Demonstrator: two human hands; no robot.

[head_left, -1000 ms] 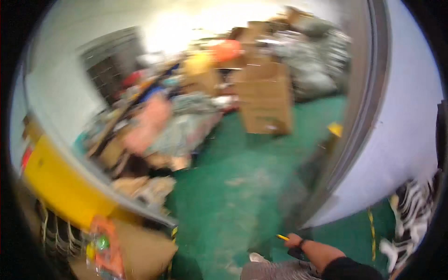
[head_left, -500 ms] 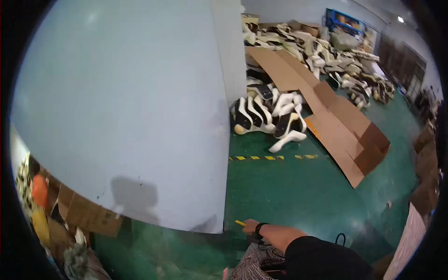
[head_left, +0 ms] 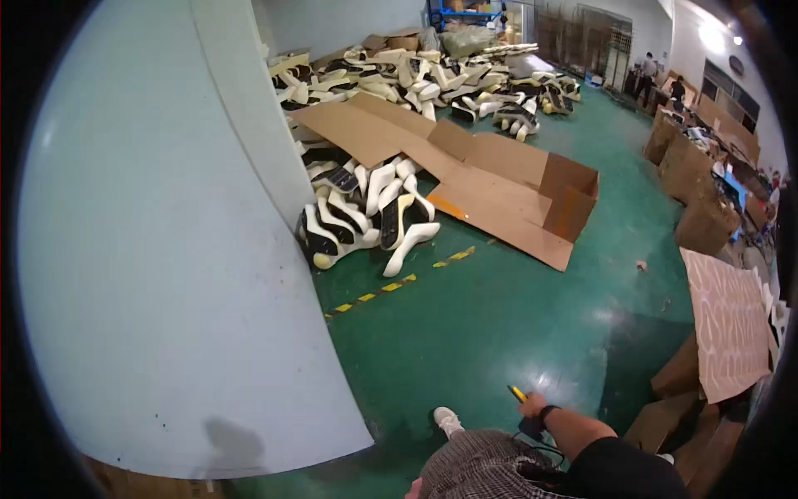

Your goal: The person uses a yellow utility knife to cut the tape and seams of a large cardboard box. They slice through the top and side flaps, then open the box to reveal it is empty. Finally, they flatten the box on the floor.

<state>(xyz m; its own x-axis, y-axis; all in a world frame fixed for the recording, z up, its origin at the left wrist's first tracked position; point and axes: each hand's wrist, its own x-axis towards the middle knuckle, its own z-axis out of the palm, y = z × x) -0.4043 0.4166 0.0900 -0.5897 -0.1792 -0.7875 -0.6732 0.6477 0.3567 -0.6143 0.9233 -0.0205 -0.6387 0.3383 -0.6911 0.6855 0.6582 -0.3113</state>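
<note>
My right hand (head_left: 533, 405) is closed around a slim yellow-and-black tool (head_left: 518, 392), whose end points forward and left over the green floor. On that wrist is a black band (head_left: 547, 411), and a dark boxy object (head_left: 530, 427) with a black cord shows beside my patterned clothing. Of my left hand, only a small pinkish patch (head_left: 413, 489) at the lower edge may show; its fingers cannot be made out. A white shoe (head_left: 447, 420) of mine stands forward on the floor.
A large pale panel (head_left: 166, 233) fills the left. Ahead, an unfolded cardboard box (head_left: 490, 187) lies against heaped white-and-black curved pieces (head_left: 366, 212), near yellow-black floor tape (head_left: 391, 288). Cartons (head_left: 702, 195) and a patterned sheet (head_left: 725, 324) line the right; people (head_left: 648, 71) are far off.
My view has swung to the right, so the panel and the cardboard sit further left. The cartons and far people on the right show more fully. My right hand still holds the tool.
</note>
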